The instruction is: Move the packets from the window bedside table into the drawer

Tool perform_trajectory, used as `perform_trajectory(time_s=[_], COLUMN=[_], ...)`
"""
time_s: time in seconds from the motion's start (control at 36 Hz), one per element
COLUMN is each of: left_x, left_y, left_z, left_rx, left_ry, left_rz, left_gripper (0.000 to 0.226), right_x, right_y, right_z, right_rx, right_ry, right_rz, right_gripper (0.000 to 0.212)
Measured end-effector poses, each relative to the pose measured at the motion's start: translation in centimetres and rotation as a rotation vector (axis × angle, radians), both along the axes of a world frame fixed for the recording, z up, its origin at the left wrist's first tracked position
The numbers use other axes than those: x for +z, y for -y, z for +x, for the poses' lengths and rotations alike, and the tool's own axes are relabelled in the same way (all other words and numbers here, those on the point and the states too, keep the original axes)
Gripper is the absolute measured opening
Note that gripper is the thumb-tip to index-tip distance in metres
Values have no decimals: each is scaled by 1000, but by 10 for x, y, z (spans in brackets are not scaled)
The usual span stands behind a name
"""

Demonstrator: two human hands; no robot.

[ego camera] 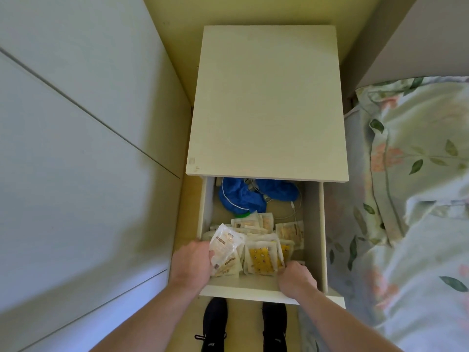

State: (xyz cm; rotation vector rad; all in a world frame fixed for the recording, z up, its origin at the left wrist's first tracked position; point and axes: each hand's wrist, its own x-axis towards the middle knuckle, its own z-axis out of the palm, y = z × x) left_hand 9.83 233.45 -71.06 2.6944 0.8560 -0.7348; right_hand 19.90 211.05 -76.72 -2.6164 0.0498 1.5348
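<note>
Shoes (243, 326): black pair planted on the floor right below the pulled-out drawer, toes under its front edge.
Left hand (194, 262): down at the drawer's near-left corner, grip clamped on a pale packet (224, 243), fingers curled round its lower edge, the packet tilted up above the rest.
Right hand (297, 278): at the near-right of the drawer, knuckles up, fingers curled down among the packets; whether that grip holds anything, I cannot tell.
Packets (264, 255): a loose overlapping heap fills the front half of the drawer, one with a yellow printed face in the middle.
Drawer (317, 224): open, white walls, front panel nearest the person.
Blue cloth (241, 196): bunched at the back of the drawer, thin white cable (294, 212) looping beside it.
Tabletop (266, 102): cream surface of the bedside table, directly above the drawer.
Bed (411, 174): floral cover on the right, just beside the table.
</note>
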Motion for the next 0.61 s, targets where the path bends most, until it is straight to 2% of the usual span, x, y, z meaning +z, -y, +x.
perform_trajectory(time_s=[0.17, 0.25, 0.33, 0.39, 0.44, 0.5, 0.61], left_x=[0, -8, -12, -13, -13, -17, -17], left_y=[8, 7, 5, 7, 10, 14, 19], left_z=[-9, -15, -18, -17, -16, -16, -22], left_rx=[75, 79, 43, -10, -94, -188, -242], left_ry=[-5, -53, -68, 9, 115, 162, 61], left_rz=[-8, 3, 11, -22, -88, -145, -186], left_gripper=[39, 33, 28, 34, 41, 44, 46], right_x=[-1, -3, 0, 4, 11, 18, 31], right_y=[4, 6, 7, 7, 8, 9, 13], right_z=[-1, -1, -1, -1, -2, -4, -9], right_rx=[66, 83, -5, -50, -44, -12, 95], right_ry=[6, -13, 9, 30, 56, 81, 112], right_rz=[26, 30, 82, 140, 193, 243, 283], right_gripper=[19, 22, 30, 47, 55, 54, 48])
